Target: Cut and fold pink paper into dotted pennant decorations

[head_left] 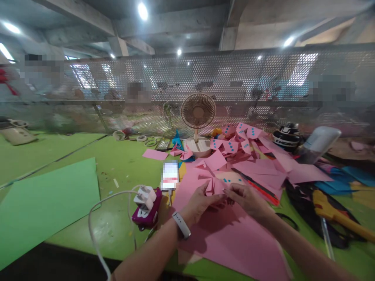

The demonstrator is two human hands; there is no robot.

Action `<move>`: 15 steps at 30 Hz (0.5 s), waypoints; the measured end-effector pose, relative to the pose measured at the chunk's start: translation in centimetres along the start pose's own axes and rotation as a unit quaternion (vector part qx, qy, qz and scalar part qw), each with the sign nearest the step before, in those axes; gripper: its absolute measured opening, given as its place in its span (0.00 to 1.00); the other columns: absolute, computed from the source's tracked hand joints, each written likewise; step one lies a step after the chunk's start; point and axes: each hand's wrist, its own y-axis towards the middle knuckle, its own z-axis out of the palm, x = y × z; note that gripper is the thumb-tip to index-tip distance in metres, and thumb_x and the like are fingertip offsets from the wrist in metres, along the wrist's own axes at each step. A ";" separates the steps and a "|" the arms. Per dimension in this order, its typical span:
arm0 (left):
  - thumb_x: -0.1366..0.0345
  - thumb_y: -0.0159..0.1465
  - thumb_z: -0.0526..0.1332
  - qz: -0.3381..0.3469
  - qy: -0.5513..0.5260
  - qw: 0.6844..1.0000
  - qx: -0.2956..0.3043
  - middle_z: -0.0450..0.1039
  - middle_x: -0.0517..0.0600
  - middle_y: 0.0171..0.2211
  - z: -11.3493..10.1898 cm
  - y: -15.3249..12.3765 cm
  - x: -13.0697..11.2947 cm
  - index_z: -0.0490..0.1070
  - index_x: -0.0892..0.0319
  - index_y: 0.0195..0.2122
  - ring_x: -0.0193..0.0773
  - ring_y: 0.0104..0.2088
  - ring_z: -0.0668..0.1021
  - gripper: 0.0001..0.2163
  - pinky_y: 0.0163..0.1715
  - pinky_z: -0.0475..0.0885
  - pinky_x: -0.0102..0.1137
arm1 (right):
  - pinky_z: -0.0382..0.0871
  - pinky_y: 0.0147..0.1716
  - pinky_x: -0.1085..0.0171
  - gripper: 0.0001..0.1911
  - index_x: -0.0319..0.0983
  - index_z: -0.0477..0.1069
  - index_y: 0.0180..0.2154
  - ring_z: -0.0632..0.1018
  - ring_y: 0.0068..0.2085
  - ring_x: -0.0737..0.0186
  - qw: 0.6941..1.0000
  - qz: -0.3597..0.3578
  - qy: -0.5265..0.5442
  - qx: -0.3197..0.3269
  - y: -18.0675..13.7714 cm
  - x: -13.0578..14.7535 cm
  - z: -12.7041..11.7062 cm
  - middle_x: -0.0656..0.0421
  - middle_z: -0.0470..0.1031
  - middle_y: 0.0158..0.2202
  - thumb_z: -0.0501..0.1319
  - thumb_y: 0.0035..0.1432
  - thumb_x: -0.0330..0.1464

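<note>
— What have the hands got?

— The left hand [199, 203] and right hand [247, 199] each have a closed grip on one small folded pink paper piece [215, 189], fingertips pinching it from either side.

— Where is that?

— Just above the big pink sheet [234, 238] on the green worktop [67, 150], well in front of the little desk fan [198, 117]. Left of the fan's line lies a purple case [148, 212] with a white plug [145, 196]; a green sheet [47, 207] farther left. Dotted pink pieces [240, 142] are heaped right of the fan.
</note>
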 end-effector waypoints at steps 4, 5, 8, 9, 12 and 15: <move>0.61 0.48 0.71 -0.010 0.000 1.000 0.011 0.78 0.55 0.32 0.3 -0.4 -0.5 0.62 0.60 0.52 0.39 0.28 0.79 0.31 0.23 0.70 0.26 | 0.64 0.27 0.64 0.21 0.40 0.64 0.21 0.70 0.26 0.63 1.000 0.002 -0.001 -0.010 -0.1 -0.2 0.3 0.61 0.67 0.20 0.57 0.53 0.49; 0.62 0.47 0.71 -0.008 0.000 1.000 0.010 0.77 0.55 0.33 0.3 -0.4 -0.6 0.63 0.60 0.51 0.39 0.28 0.79 0.31 0.23 0.70 0.26 | 0.64 0.27 0.64 0.20 0.40 0.64 0.21 0.69 0.25 0.63 1.000 0.001 0.001 -0.010 -0.1 -0.2 0.4 0.61 0.66 0.20 0.57 0.53 0.49; 0.62 0.47 0.71 0.005 0.005 1.000 -0.004 0.77 0.55 0.33 0.5 -0.4 -0.6 0.63 0.61 0.50 0.38 0.28 0.79 0.30 0.22 0.69 0.26 | 0.64 0.27 0.64 0.20 0.40 0.65 0.22 0.70 0.25 0.63 1.000 -0.004 -0.003 -0.003 0.0 -0.5 0.5 0.61 0.67 0.21 0.57 0.54 0.48; 0.62 0.47 0.71 0.006 0.007 1.000 -0.009 0.77 0.54 0.32 0.4 -0.4 -0.5 0.63 0.61 0.51 0.38 0.28 0.78 0.31 0.22 0.69 0.26 | 0.64 0.27 0.64 0.19 0.40 0.65 0.22 0.70 0.26 0.63 1.000 -0.005 -0.007 0.000 0.1 -0.6 0.5 0.61 0.68 0.21 0.57 0.55 0.47; 0.61 0.46 0.72 0.009 0.010 1.000 -0.024 0.76 0.53 0.31 0.4 -0.2 -0.2 0.63 0.62 0.49 0.37 0.27 0.78 0.30 0.22 0.69 0.26 | 0.65 0.29 0.64 0.18 0.39 0.66 0.24 0.71 0.27 0.62 1.000 -0.009 -0.014 0.007 0.0 -1.1 0.5 0.60 0.70 0.23 0.55 0.57 0.46; 0.60 0.45 0.72 0.036 -0.001 0.999 -0.021 0.75 0.51 0.28 0.4 -0.1 0.0 0.65 0.62 0.42 0.36 0.26 0.77 0.26 0.25 0.70 0.27 | 0.64 0.28 0.65 0.18 0.39 0.66 0.25 0.70 0.27 0.63 1.000 -0.006 -0.030 0.005 0.0 -1.5 0.5 0.60 0.69 0.23 0.55 0.58 0.45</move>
